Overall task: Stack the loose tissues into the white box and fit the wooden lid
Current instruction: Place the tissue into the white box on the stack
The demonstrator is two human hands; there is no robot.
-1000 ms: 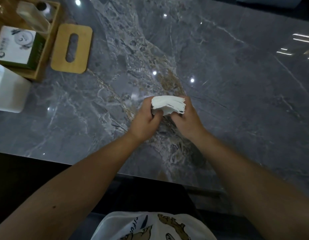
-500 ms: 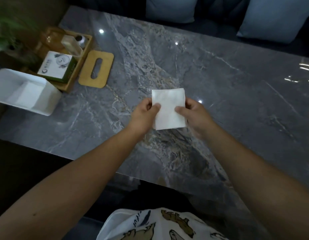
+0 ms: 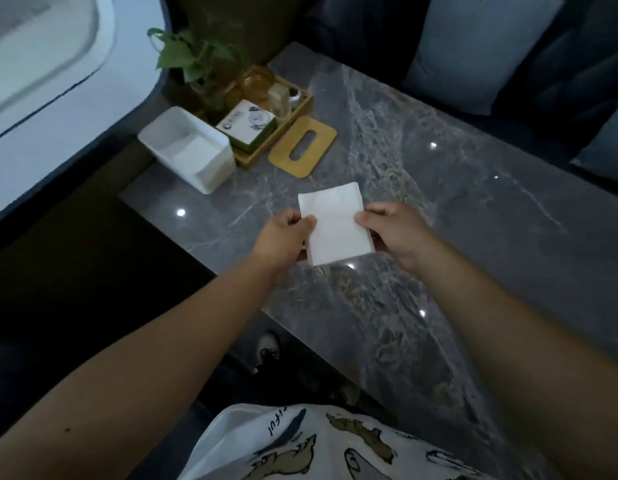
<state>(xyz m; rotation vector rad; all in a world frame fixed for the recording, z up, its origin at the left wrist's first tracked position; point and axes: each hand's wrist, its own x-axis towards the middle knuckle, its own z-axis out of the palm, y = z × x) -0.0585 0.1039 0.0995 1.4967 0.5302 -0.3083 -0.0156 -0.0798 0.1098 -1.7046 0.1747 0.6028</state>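
A stack of white tissues [image 3: 335,223] was held flat above the grey marble table [image 3: 474,220], near the centre of the frame. The left hand [image 3: 283,239] pinched the stack's left edge, thumb on top and fingers curled under, while the right hand [image 3: 396,232] gripped the right edge the same way; both hands were closed on the stack. Toward the upper left of the frame, at the table's corner, stood the white box [image 3: 200,161], open on top, with something white lying inside it, though whether that was tissue could not be told. Just right of the box sat a wooden tray [image 3: 287,128] holding a green and white carton [image 3: 248,128] and some small containers too dim to identify. The wooden lid [image 3: 302,146], with its oval slot, lay flat on the table touching or just beside the tray's right side, apart from the box. A leafy plant [image 3: 193,57] rose behind the tray, and blue cushions [image 3: 474,46] filled the upper right.
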